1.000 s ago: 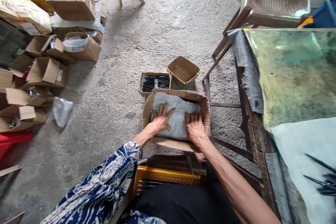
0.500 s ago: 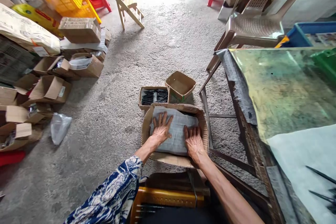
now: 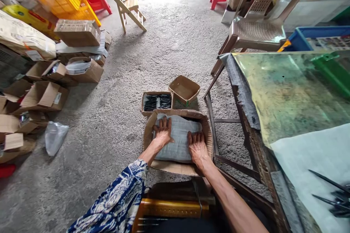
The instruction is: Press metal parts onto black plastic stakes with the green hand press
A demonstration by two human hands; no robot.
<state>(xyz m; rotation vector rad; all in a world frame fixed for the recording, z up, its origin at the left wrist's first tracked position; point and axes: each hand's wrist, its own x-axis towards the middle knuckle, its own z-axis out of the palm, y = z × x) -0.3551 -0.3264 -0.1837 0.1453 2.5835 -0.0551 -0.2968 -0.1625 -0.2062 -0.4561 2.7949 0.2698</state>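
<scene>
A cardboard box (image 3: 175,167) stands on the floor in front of me, and a grey sheet of cloth or soft packing (image 3: 179,138) lies across its contents. My left hand (image 3: 163,131) rests on the sheet's left part, palm down with fingers stretched out. On the right part, my right hand (image 3: 197,147) presses with its fingers slightly bent, near the box's right wall. Neither hand grips anything. Dark edges of something peek out past the sheet's far right corner; what lies beneath is hidden.
Beyond the box stand a smaller carton of thin black pieces (image 3: 157,102) and an open carton (image 3: 185,89). A worn table (image 3: 284,98) with black pointed tools (image 3: 332,189) is at my right, a chair (image 3: 257,31) behind it. Cardboard boxes (image 3: 49,96) line the left.
My left hand has slid a little left on the sheet, its fingers closer together. My right hand stays at about the same spot. The whole view has shifted slightly.
</scene>
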